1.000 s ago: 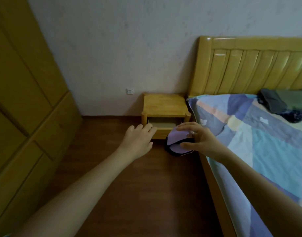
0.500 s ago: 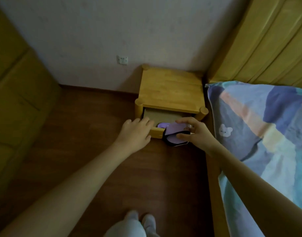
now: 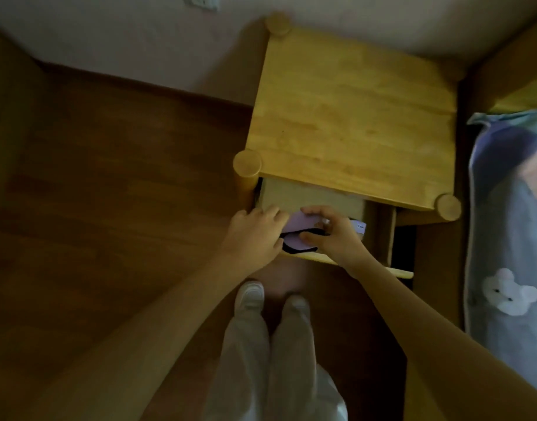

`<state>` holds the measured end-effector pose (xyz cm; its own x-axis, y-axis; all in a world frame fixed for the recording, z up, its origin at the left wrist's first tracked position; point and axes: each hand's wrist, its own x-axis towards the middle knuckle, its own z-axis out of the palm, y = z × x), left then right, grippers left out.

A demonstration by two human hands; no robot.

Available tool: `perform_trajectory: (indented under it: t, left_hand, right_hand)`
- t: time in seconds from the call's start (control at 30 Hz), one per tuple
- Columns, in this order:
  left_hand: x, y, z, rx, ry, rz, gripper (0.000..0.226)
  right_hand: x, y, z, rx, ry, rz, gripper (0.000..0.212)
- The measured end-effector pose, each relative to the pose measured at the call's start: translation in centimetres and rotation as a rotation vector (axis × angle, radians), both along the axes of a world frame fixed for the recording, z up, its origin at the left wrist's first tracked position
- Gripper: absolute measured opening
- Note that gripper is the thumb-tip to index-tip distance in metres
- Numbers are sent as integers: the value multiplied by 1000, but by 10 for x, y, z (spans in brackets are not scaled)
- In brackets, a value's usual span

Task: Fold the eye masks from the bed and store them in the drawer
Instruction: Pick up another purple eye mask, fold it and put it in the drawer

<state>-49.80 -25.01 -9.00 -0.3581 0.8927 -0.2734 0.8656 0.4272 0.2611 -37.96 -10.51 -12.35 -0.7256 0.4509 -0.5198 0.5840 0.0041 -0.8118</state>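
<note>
A folded lilac eye mask (image 3: pixel 300 227) with a black underside sits in my right hand (image 3: pixel 331 235), thumb below and fingers on top, over the front part of the open drawer (image 3: pixel 309 196). A small white label pokes out on the mask's right side. My left hand (image 3: pixel 255 235) rests on the drawer's front left edge, touching the mask's left end. The drawer belongs to a light wooden nightstand (image 3: pixel 352 113) and its pale bottom is visible behind the hands.
The bed (image 3: pixel 510 238), with a blue patchwork cover and a white bunny print, lies at the right. Brown wooden floor (image 3: pixel 109 208) spreads left of the nightstand. My legs and white shoes (image 3: pixel 270 302) stand just before the drawer. A wall socket is at the top.
I have stepped close to the nightstand and now look straight down. My right hand carried the mask from in front of the drawer to above it; my left hand reached the drawer's front edge.
</note>
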Motion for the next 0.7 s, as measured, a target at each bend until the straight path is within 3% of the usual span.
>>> perform_trajectory:
  t: [0.13, 0.23, 0.33, 0.5, 0.7]
  left_hand:
    - [-6, 16, -54, -51, -83, 27, 29]
    - [-6, 25, -93, -83, -138, 55, 43]
    - [-6, 22, -105, -143, -168, 45, 60]
    - [-8, 18, -122, -236, -170, 11, 68]
    - [-15, 25, -125, -242, -197, 14, 75]
  right_hand:
    - [-19, 14, -60, -16, -43, 11, 41]
    - [-29, 21, -109, -26, -83, 56, 41]
    - [-35, 19, -137, 6, -97, 107, 43]
    - [-46, 16, -172, -55, -132, 177, 51]
    - [-49, 22, -182, 103, -256, 512, 51]
